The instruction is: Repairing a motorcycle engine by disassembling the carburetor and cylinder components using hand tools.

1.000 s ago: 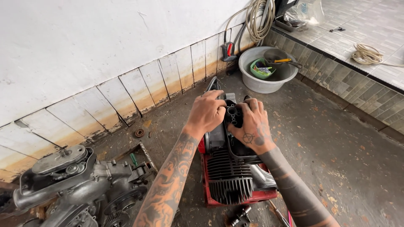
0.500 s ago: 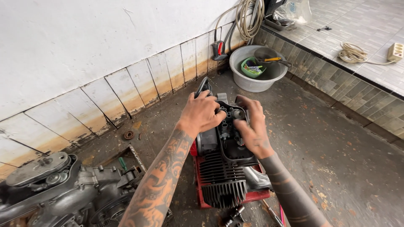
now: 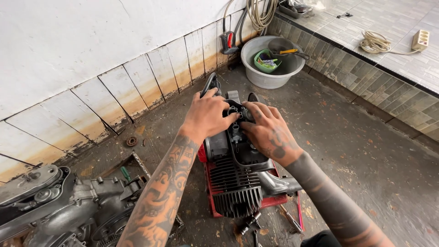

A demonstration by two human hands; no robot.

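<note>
A black engine block (image 3: 235, 183) with cooling fins lies on a red tray (image 3: 274, 201) on the grimy floor. My left hand (image 3: 206, 114) presses on the far end of the engine, fingers curled over its top left side. My right hand (image 3: 267, 130) grips the same end from the right, thumb near the small holes in the casing. Both tattooed forearms reach forward over the engine.
A second grey engine assembly (image 3: 59, 210) sits at the lower left. A grey basin (image 3: 270, 68) holding a green bowl and tools stands by the wall, beside coiled hoses (image 3: 260, 13). A tiled ledge (image 3: 388, 55) with a cord and power strip runs along the right. Small tools (image 3: 249, 224) lie near the tray.
The view has shifted a little closer and to the left. Both hands stay on the far end of the engine, with the fingers shifted slightly.
</note>
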